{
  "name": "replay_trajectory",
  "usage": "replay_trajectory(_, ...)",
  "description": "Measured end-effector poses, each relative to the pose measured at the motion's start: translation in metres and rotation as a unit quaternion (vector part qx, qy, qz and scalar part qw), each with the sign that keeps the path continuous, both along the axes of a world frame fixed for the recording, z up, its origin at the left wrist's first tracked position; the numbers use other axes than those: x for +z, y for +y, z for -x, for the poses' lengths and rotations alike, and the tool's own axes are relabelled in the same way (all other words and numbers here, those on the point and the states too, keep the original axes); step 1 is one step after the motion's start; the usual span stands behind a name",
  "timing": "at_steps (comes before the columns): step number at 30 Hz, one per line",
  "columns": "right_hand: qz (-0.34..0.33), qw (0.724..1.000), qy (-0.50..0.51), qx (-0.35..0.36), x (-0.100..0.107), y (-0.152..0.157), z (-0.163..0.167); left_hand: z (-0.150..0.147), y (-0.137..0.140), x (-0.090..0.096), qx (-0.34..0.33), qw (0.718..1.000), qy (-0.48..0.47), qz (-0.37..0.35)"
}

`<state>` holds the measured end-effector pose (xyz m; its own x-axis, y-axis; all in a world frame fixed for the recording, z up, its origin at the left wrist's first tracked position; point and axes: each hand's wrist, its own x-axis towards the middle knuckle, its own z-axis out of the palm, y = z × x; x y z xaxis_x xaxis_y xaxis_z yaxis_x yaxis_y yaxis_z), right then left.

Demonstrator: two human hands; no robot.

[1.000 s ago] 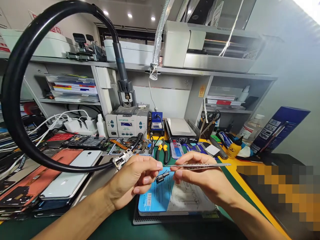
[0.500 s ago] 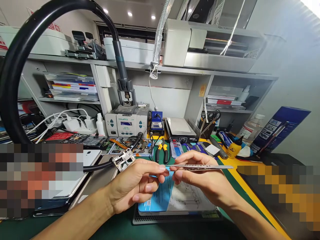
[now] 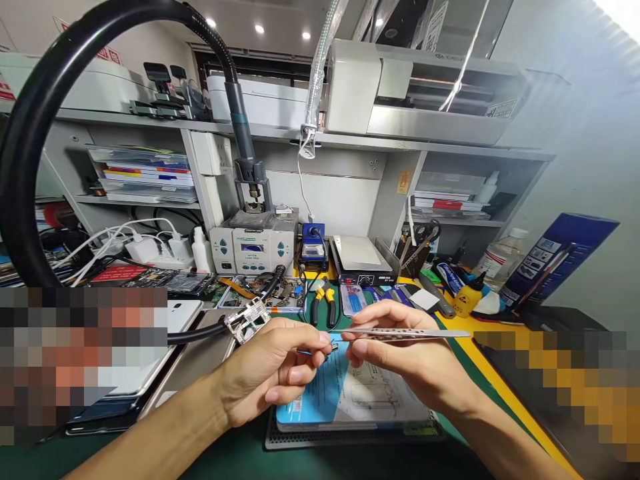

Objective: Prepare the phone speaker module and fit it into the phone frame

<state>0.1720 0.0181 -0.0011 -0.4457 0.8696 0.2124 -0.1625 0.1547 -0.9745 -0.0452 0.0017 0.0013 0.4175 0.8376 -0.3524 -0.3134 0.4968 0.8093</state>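
My left hand [image 3: 277,367] is closed, its thumb and forefinger pinching a small dark piece [image 3: 335,347] too tiny to name. Across from it, my right hand [image 3: 407,357] grips a pair of metal tweezers [image 3: 415,334] with holes along the arms. The tips point left and reach the small piece at my left fingertips; whether they touch it cannot be made out. Below both hands lies a blue and white box [image 3: 320,400] with line drawings on it, on a dark perforated base [image 3: 290,441]. A silver metal frame part [image 3: 249,321] shows just behind my left wrist.
Yellow-and-black pliers [image 3: 324,303] lie beyond my hands. At the back stand a hot air station [image 3: 260,247] and a flat heating plate [image 3: 363,253]. A thick black hose [image 3: 20,153] arches on the left. Phones [image 3: 185,310] are stacked there; bottles [image 3: 470,297] stand right.
The small piece between my left fingertips has turned and shows its dark side more. The tweezers have shifted very slightly right. Both hands keep nearly the same place.
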Motion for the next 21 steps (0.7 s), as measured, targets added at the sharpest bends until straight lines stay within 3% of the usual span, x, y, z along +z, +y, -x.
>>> replay_trajectory(16, 0.015, 0.998, 0.043, -0.033, 0.0, 0.011, -0.002, 0.009, 0.009, 0.005, 0.018, 0.999, -0.037, -0.002)
replay_trajectory(19, 0.012, 0.998, 0.048, -0.047, 0.001, 0.014, -0.004, 0.031, -0.008, 0.017, 0.045, 0.998, -0.035, -0.003)
replay_trajectory(21, 0.009, 0.997, 0.053, -0.056, 0.004, 0.015, -0.006, 0.061, -0.036, 0.023, 0.084, 0.996, -0.022, -0.003)
